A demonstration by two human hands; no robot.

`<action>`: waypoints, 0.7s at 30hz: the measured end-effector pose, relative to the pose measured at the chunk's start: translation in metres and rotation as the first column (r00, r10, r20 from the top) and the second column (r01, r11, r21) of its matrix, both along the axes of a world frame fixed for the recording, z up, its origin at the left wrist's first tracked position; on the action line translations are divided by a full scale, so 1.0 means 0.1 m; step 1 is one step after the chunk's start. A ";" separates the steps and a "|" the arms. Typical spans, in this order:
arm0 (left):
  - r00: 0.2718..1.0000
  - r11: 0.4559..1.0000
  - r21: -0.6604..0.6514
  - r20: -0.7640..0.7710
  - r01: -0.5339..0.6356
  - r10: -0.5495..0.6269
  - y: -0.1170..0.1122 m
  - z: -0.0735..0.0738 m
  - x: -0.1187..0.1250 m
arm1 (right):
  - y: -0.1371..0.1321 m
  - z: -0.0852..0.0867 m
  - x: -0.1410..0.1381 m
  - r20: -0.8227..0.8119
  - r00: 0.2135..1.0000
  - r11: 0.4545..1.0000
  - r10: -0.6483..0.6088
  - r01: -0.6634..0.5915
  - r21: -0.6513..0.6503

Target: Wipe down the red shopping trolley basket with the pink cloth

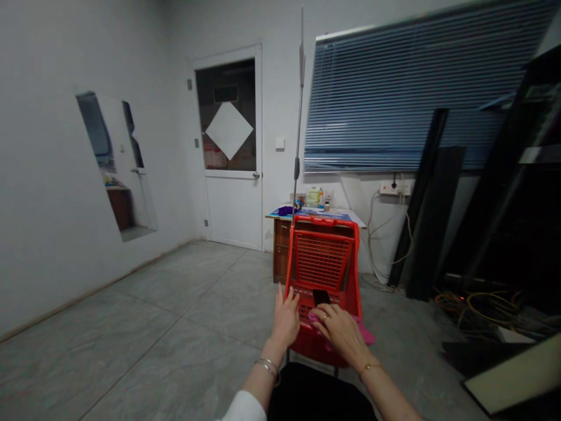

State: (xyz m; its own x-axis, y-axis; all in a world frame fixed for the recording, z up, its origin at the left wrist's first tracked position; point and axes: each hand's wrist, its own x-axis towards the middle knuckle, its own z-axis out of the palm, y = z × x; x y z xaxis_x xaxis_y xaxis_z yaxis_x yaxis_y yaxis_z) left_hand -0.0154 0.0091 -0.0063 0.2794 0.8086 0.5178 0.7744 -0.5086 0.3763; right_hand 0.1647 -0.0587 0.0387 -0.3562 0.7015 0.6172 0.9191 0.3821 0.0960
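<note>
Cloth (367, 335) is lying on the cart (323, 260) under my half-curled right hand (344, 332) (grip unclear), my empty left hand (285, 321) spreading at its edge; progress isn't showing.

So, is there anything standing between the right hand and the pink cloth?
Nothing visible: the right hand rests on the pink cloth at the near edge of the red cart. The flat black object shows just beyond, not between.

- any lettering legible across the room?
- none; labels on the bottle (321, 199) and the yellow-green packet (312, 196) beside it are too small to read.
- and the blue sheet (322, 213) on the desk (281, 257)?
- possibly pale print, too blurred to make out.
</note>
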 end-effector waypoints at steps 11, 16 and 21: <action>0.999 0.999 0.036 0.054 0.005 -0.006 -0.04 -0.02 -0.09 | -0.08 -0.10 -0.27 -0.391 0.920 0.999 -0.039 0.044 0.004; 0.999 1.000 0.020 0.053 0.010 -0.011 -0.06 -0.05 -0.08 | -0.09 -0.15 -0.34 -0.343 0.936 0.996 0.081 -0.087 -0.001; 0.998 0.999 0.034 0.055 0.018 -0.019 -0.08 -0.01 -0.07 | -0.10 -0.25 -0.33 -0.335 0.942 0.998 0.027 -0.045 -0.046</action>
